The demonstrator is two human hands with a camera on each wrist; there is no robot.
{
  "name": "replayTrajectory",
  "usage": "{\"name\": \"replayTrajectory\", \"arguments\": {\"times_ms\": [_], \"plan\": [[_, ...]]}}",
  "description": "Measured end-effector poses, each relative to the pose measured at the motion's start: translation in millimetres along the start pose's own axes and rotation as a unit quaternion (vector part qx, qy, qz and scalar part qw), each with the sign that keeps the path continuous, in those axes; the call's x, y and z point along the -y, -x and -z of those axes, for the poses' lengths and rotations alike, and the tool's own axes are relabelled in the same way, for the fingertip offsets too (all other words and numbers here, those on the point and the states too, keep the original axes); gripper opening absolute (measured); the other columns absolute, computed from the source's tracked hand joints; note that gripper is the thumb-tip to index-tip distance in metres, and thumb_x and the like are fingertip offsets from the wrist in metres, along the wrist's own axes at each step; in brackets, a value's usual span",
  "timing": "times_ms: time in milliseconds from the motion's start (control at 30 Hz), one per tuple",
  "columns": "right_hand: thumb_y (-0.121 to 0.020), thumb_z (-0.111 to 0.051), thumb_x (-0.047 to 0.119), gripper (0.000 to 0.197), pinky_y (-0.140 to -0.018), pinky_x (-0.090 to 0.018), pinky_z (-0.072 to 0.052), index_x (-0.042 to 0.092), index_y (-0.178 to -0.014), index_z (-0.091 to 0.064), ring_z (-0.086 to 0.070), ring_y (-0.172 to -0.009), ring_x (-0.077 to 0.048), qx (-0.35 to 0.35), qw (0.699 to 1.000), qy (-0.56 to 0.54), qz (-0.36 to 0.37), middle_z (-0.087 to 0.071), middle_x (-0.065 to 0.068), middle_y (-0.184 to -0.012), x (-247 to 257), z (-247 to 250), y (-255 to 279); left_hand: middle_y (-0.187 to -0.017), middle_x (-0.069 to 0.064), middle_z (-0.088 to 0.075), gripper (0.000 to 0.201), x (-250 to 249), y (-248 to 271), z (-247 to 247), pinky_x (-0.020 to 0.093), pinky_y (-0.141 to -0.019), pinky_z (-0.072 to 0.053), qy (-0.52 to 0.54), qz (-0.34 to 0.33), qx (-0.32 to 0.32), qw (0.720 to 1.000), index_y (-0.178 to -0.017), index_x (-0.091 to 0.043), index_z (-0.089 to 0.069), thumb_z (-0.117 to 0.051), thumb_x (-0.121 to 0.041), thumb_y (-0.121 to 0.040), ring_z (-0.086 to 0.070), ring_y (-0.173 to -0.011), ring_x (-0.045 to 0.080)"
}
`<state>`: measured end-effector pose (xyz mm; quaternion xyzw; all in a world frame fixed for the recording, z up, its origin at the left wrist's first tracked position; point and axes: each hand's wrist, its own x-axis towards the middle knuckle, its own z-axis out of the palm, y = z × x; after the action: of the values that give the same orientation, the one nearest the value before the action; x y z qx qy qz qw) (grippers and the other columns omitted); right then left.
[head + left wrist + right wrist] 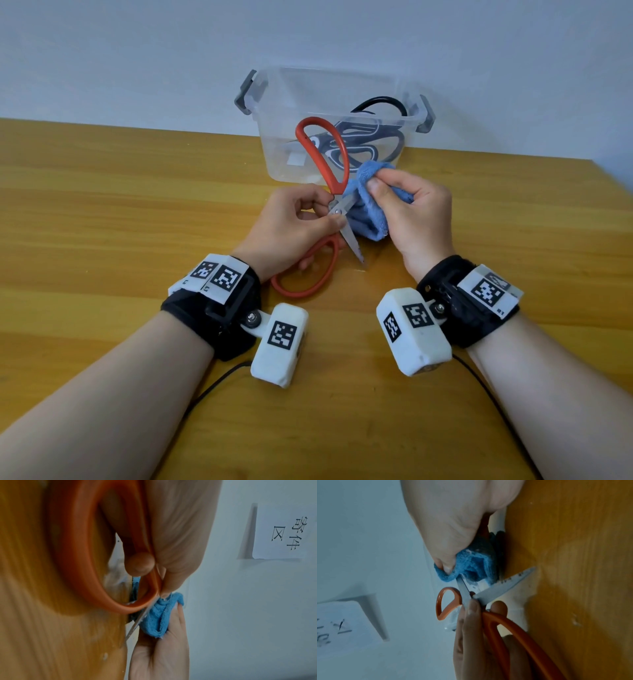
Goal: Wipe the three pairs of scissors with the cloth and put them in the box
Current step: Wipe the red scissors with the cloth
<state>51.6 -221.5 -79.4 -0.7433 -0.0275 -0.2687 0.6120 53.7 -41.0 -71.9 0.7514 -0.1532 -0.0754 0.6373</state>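
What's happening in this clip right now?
A person is cleaning scissors at a wooden table. The left hand holds the orange-handled scissors near the pivot, blades spread open. The right hand pinches the blue cloth around one blade. Dark-handled scissors already lie in the clear box behind; how many is hard to tell.

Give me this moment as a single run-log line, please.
left hand: grips open red scissors at pivot | right hand: wipes one blade with blue cloth | box: holds dark-handled scissors
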Motion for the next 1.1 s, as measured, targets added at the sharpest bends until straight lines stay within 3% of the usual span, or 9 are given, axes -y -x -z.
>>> {"name": "replayTrajectory", "arguments": {"times_ms": [100,200,300,367,467,700,833,933,1100], "plan": [[-0.090,-0.073,0.014,0.022,-0.084,-0.021,-0.056,0.036,-0.092,-0.074,-0.070,-0.092,0.003,-0.085,0.996,0.003,-0.013,-0.072,0.024,-0.087,-4,6,-6,-0.078,0.024,-0.071,0.014,-1,0,0,0.021,-0.031,-0.034,0.005,0.000,-0.002,1.000,-0.091,-0.008,-0.055,-0.068,-0.006,-0.097,-0.054,-0.032,0.015],[-0.089,-0.073,0.015,0.017,-0.088,-0.026,-0.057,0.032,-0.091,-0.075,-0.071,-0.094,-0.001,-0.121,0.992,-0.030,-0.021,-0.075,0.019,-0.088,-3,9,-7,-0.087,0.041,-0.062,0.014,-2,0,-1,0.019,-0.030,-0.033,0.028,-0.009,-0.022,0.999,-0.096,-0.002,-0.053,-0.067,-0.004,-0.097,-0.059,-0.036,0.011],[-0.088,-0.075,0.010,0.020,-0.076,-0.023,-0.056,0.030,-0.087,-0.077,-0.071,-0.084,-0.003,0.012,1.000,-0.010,0.013,-0.076,0.017,-0.083,2,7,0,-0.087,0.042,-0.062,0.015,-2,-1,0,0.019,-0.030,-0.032,0.035,-0.009,-0.029,0.999,-0.102,0.006,-0.056,-0.066,-0.003,-0.098,-0.052,-0.031,0.009],[-0.086,-0.078,0.007,0.022,-0.073,-0.019,-0.054,0.029,-0.087,-0.077,-0.071,-0.081,-0.002,0.133,0.991,0.005,0.035,-0.076,0.017,-0.081,6,4,6,-0.078,0.027,-0.067,0.019,-1,-2,0,0.020,-0.030,-0.032,0.032,-0.007,-0.025,0.999,-0.104,0.008,-0.058,-0.068,-0.006,-0.097,-0.048,-0.030,0.013],[-0.082,-0.083,0.013,0.018,-0.074,-0.019,-0.055,0.030,-0.087,-0.077,-0.073,-0.084,-0.005,0.183,0.982,0.022,0.029,-0.076,0.016,-0.084,10,2,7,-0.071,0.007,-0.070,0.012,0,-3,2,0.021,-0.031,-0.033,0.015,-0.006,-0.008,1.000,-0.101,-0.001,-0.062,-0.069,-0.010,-0.097,-0.043,-0.029,0.016],[-0.082,-0.083,0.017,0.019,-0.070,-0.015,-0.054,0.034,-0.079,-0.074,-0.071,-0.078,0.001,0.111,0.993,0.036,-0.008,-0.074,0.021,-0.075,7,-1,4,-0.077,0.020,-0.074,0.008,-1,0,1,0.021,-0.031,-0.034,-0.010,0.001,0.018,1.000,-0.099,-0.002,-0.062,-0.067,-0.008,-0.098,-0.044,-0.028,0.017],[-0.084,-0.079,0.019,0.014,-0.077,-0.018,-0.055,0.032,-0.081,-0.073,-0.069,-0.081,0.004,-0.048,0.997,0.054,-0.026,-0.073,0.018,-0.081,-2,13,-10,-0.080,0.030,-0.069,0.012,-3,3,-3,0.020,-0.029,-0.033,0.003,0.000,0.017,1.000,-0.092,-0.004,-0.057,-0.068,-0.003,-0.096,-0.048,-0.028,0.012],[-0.086,-0.077,0.020,0.009,-0.088,-0.032,-0.059,0.029,-0.084,-0.074,-0.071,-0.091,-0.008,-0.152,0.985,-0.007,-0.077,-0.075,0.007,-0.090,-11,26,-20,-0.092,0.045,-0.058,0.014,-8,6,-10,0.018,-0.028,-0.032,0.039,-0.016,0.023,0.999,-0.096,0.000,-0.052,-0.066,0.002,-0.096,-0.058,-0.035,0.008],[-0.088,-0.076,0.021,0.007,-0.093,-0.035,-0.058,0.027,-0.091,-0.075,-0.072,-0.097,-0.012,-0.141,0.984,-0.062,-0.090,-0.076,0.002,-0.099,-9,22,-19,-0.080,0.041,-0.062,0.015,-4,2,-9,0.018,-0.029,-0.032,0.074,-0.023,-0.009,0.997,-0.093,-0.003,-0.052,-0.066,0.001,-0.096,-0.067,-0.046,0.013]]}}
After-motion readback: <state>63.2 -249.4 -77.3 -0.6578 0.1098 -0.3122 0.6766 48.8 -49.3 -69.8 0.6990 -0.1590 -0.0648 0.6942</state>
